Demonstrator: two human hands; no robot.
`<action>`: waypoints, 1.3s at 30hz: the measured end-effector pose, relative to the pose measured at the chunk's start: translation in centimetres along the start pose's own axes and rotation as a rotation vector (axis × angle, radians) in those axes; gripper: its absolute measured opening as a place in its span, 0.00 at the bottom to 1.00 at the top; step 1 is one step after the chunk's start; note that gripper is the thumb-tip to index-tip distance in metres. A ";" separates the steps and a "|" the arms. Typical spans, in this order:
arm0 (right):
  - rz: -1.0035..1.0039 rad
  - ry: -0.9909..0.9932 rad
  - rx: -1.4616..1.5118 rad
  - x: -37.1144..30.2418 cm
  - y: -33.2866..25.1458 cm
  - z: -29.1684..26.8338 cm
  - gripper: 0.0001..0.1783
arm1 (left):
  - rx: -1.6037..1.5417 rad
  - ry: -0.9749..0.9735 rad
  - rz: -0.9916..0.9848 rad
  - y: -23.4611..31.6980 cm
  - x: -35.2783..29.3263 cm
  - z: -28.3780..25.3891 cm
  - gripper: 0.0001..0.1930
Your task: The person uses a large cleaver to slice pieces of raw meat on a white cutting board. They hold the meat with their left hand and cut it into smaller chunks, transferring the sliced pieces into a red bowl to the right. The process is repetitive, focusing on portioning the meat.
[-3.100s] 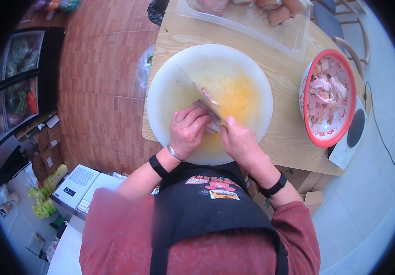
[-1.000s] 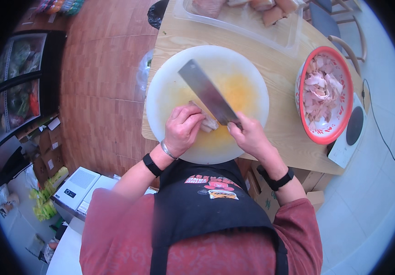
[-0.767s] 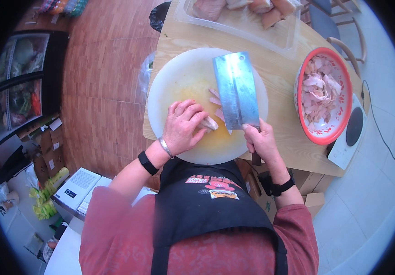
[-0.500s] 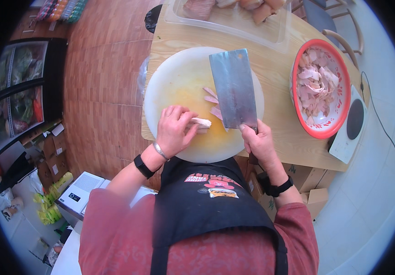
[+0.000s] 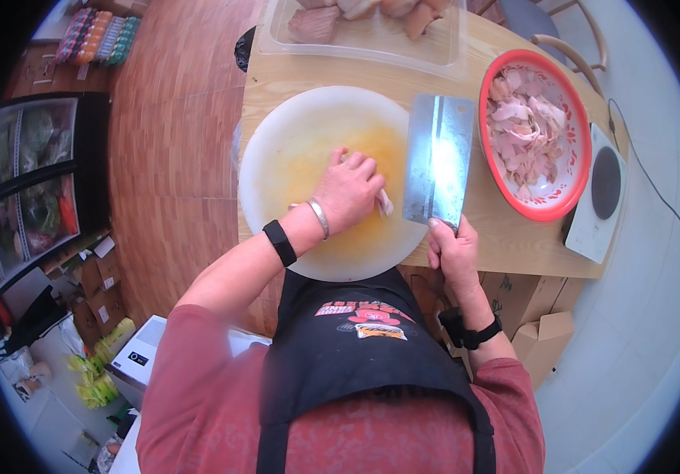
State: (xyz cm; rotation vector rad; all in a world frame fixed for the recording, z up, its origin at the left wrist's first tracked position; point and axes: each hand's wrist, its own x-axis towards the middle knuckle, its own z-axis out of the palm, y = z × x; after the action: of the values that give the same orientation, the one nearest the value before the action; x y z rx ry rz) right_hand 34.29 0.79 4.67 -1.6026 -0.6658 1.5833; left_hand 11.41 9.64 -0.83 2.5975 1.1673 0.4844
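My left hand [image 5: 346, 191] is on the round white cutting board [image 5: 277, 146], its fingers curled down over pale pink meat slices [image 5: 386, 203]. Only an end of the meat shows beside the fingers; the rest is hidden under the hand. A small scrap peeks out by my left wrist. In my right hand [image 5: 454, 251] is the handle of a wide cleaver [image 5: 437, 158], its blade pointing away from me and held at the board's right edge. Light glares off the blade. The board's middle is stained yellow.
A red-rimmed bowl [image 5: 492, 170] of sliced meat stands right of the cleaver, partly over a white scale-like device with a dark round plate [image 5: 606, 183]. At the table's far side is a clear plastic tray [image 5: 356, 49] with meat chunks. A chair [image 5: 573, 49] stands beyond.
My left hand has moved right and forward, over where the cut slices lay. The cleaver has shifted right, away from the board's middle. The view has shifted slightly too.
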 end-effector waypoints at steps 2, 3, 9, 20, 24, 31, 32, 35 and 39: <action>0.004 0.010 0.030 -0.4 0.6 0.2 0.05 | -0.068 0.085 -0.102 -0.7 0.6 0.0 0.05; 0.013 0.017 0.044 -0.6 0.7 0.3 0.05 | -0.102 0.128 -0.154 -1.2 1.0 -0.1 0.05; 0.008 -0.010 0.010 -1.2 1.0 -0.1 0.05 | -0.212 0.130 -0.356 -4.0 2.2 -4.5 0.02; -0.130 -0.071 -0.298 -1.8 2.4 1.0 0.09 | -0.072 -0.057 -0.404 -2.4 -1.1 -1.6 0.15; -0.308 -0.159 -0.616 -2.0 1.9 2.2 0.09 | -0.201 0.087 -0.541 -0.9 -2.2 -2.5 0.15; -0.352 -0.311 -1.054 -0.2 0.6 3.3 0.11 | -0.196 0.149 -0.309 -2.6 -4.1 -1.3 0.12; -0.336 -0.331 -1.093 0.4 0.4 3.4 0.12 | -0.221 0.155 -0.307 -2.5 -3.9 -1.5 0.11; -0.392 -0.294 -1.090 3.5 0.4 5.4 0.11 | -0.246 0.101 -0.327 -2.7 -3.9 -1.4 0.12; -0.486 -0.152 -0.895 5.8 0.8 5.9 0.08 | -0.340 0.138 -0.660 -3.9 -3.2 -2.1 0.21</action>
State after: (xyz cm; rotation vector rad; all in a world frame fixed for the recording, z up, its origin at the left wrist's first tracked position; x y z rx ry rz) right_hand 28.85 5.95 1.09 -1.7043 -1.8752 1.0820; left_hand 5.91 9.94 -0.93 1.7802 1.7076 0.6417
